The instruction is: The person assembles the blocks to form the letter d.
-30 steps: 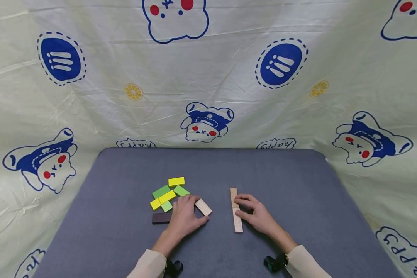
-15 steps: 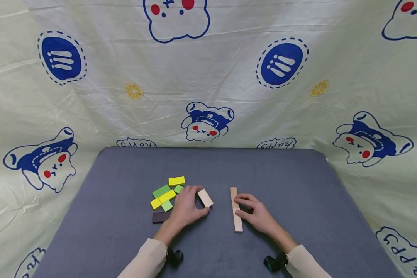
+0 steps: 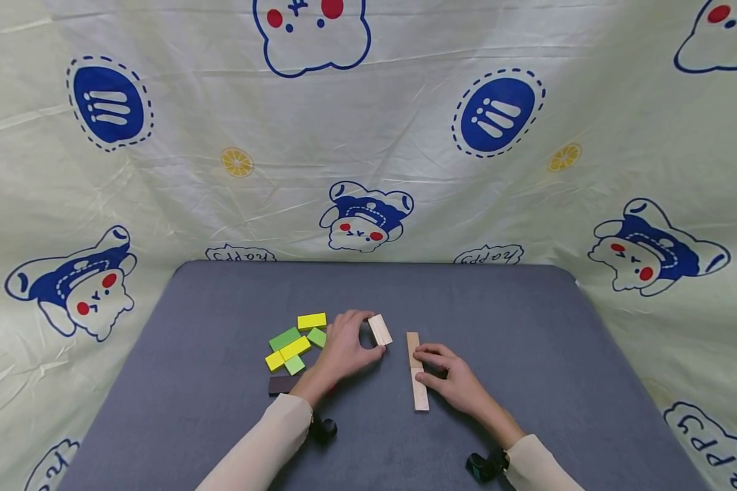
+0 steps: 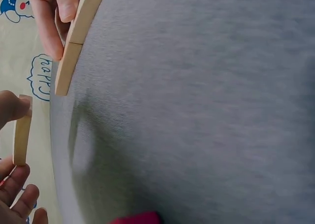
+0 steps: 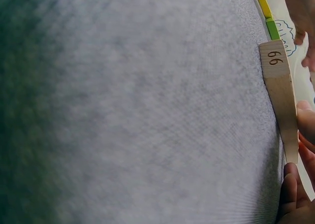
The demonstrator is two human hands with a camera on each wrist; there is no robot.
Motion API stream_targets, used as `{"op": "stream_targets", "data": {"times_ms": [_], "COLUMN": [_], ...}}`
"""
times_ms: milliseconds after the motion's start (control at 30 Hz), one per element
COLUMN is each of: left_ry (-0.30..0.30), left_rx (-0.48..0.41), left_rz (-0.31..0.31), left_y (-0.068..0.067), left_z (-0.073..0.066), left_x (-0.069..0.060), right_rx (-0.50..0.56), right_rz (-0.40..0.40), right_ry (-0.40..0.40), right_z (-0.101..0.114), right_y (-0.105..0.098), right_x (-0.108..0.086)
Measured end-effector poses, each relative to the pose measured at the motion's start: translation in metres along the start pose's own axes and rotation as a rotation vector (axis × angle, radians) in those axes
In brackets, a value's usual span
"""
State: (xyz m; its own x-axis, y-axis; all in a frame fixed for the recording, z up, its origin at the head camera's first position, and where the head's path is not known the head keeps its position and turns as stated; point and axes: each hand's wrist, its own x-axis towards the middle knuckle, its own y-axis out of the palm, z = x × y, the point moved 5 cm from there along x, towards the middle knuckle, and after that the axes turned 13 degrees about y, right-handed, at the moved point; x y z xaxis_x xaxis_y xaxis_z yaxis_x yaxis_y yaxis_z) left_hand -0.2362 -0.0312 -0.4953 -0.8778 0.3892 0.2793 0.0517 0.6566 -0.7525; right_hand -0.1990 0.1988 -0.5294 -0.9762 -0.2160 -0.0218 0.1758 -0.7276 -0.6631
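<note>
Pale block (image 3: pixel 380 330): above the bench (image 3: pixel 497 307), left of the two-block row (image 3: pixel 415 366), pinched at its ends — leaving its sides clear.
Left hand (image 3: pixel 344 346): thumb and fingers gripping it.
Right hand (image 3: pixel 456 379): loosely spread, gripping nothing, touching the row — probably steadying it.

Grey tbl (image 3: pixel 516 320) w/ yellow blks (image 3: pixel 312 322), green blks (image 3: pixel 284 339), dark blk (image 3: pixel 282 386), 2 wood blks (image 3: pixel 420 393) end-to-end

On the table (image 3: pixel 497 314), clustered blocks (image 3: pixel 295 348) lie left of two blocks (image 3: pixel 415 365) set end to end.
</note>
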Motion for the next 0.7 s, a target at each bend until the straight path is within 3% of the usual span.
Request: {"op": "stream_targets", "data": {"times_ms": [333,700], "left_ry": [0.016,0.028], "left_rx": [-0.043,-0.072], "left_rz": [0.001,0.001], "left_y": [0.001,0.008], "left_z": [-0.006,-0.004], "left_x": [0.029,0.046], "right_rx": [0.001,0.029], "right_rz": [0.009,0.01], "right_ry": [0.008,0.0], "right_z": [0.0,-0.003], "right_y": [-0.001,0.001], "right_x": [0.0,0.0]}}
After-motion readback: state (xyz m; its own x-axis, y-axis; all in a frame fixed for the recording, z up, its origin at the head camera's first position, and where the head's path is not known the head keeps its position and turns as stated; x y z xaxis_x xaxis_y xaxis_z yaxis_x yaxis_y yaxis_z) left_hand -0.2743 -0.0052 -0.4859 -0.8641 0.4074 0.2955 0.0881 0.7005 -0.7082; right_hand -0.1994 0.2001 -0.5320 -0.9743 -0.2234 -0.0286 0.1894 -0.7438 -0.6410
